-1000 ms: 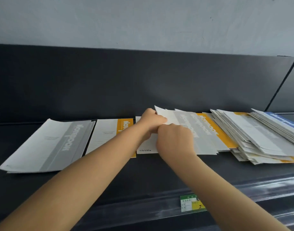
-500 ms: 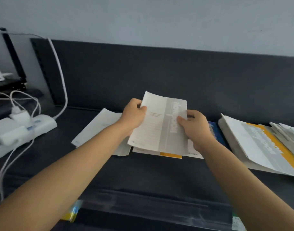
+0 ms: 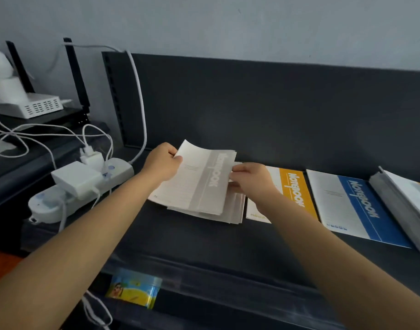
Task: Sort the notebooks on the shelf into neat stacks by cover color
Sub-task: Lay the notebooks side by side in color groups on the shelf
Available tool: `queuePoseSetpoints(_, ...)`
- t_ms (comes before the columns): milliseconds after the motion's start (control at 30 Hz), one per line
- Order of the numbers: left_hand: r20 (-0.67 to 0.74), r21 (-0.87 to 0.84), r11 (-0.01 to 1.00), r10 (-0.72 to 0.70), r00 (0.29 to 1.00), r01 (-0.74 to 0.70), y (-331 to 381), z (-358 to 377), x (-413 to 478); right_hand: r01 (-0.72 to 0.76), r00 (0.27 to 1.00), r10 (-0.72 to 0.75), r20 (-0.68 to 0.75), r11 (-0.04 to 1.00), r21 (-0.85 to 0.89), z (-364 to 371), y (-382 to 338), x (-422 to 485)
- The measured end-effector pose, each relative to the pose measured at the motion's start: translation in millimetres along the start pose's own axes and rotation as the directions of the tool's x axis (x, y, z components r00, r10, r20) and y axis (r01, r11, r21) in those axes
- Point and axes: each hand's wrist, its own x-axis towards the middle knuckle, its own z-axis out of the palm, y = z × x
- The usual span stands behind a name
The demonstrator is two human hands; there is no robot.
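Now grey notebook (image 3: 199,182) shifted over grey stack (image 3: 235,210); L hand (image 3: 162,163), R hand (image 3: 250,178) fingers (image 3: 240,168) pinch its edges.

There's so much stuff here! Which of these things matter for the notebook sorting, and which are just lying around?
Part of the job: grey notebook, gripped by the left hand and right hand; grey stack beneath; yellow notebook; blue notebook; pile at far right.

Just lying about: power strip, router, white cables, colourful label on the shelf edge.
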Motion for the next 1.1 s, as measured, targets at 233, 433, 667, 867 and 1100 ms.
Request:
queuePoseSetpoints(233,0.000,0.344,0.895,0.302,0.953,-0.283,24,13,-8,0.033,0.996,-0.044,-0.079,0.990,-0.134,-26,-7,-4)
queuePoseSetpoints(433,0.257,-0.009,0.883,0.455,0.852,-0.469,104,70,-45,0.032,0.967,-0.080,-0.240,0.980,-0.197,-108,-2,-23)
queuePoseSetpoints(667,0.451,-0.283,0.916,0.388,0.804,-0.283,205,165,-114,-0.113,0.889,-0.091,-0.449,0.906,-0.408,-256,27,-52)
queuePoseSetpoints(867,0.533,-0.320,0.944,0.246,0.810,-0.076,260,235,-149,-0.340,0.883,0.205,-0.421,0.900,-0.274,-354,73,-68)
queuePoseSetpoints(1100,0.424,-0.362,0.932,0.151,0.893,0.015,277,258,-167,-0.317,0.904,0.344,-0.253,0.938,0.143,-382,89,-61)
